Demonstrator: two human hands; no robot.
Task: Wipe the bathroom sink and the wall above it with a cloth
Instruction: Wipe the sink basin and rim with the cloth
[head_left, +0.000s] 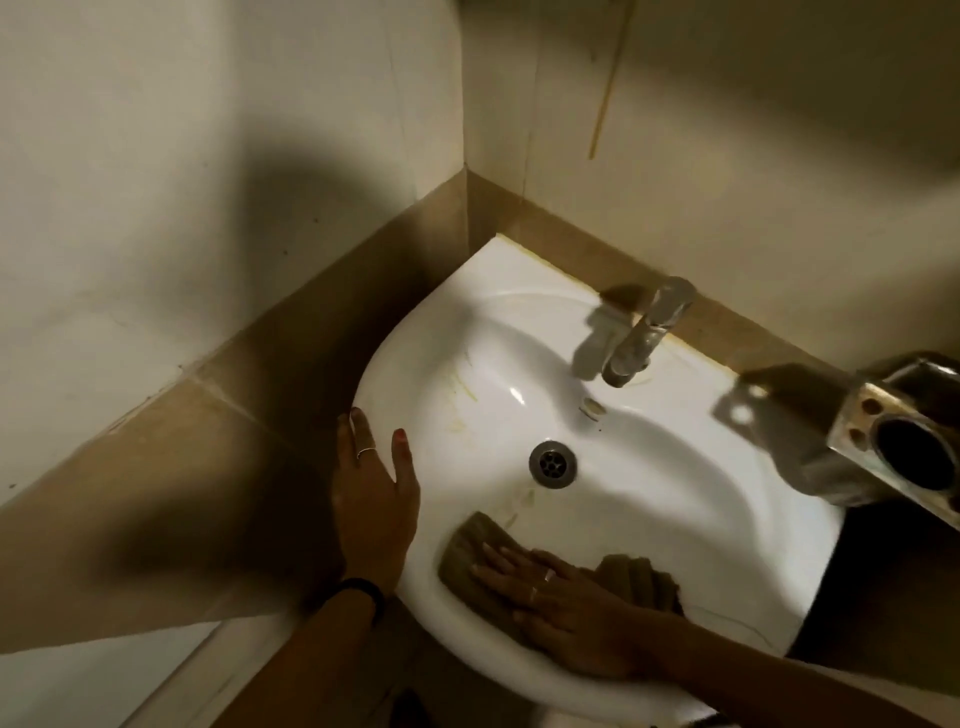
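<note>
A white ceramic sink fills the middle of the head view, fixed into a tiled corner. A brown cloth lies inside the near slope of the basin. My right hand presses flat on the cloth, fingers stretched toward the left. On the sink's left rim rests my left hand, fingers spread, thumb on the rim's top. Yellowish streaks mark the basin's left slope. The wall above the sink is pale tile with a thin brown drip line.
A chrome tap stands at the sink's back edge, and the round drain sits mid-basin. At the right, a metal fitting with a dark round hole juts over the sink's edge. A beige tile band runs along both walls.
</note>
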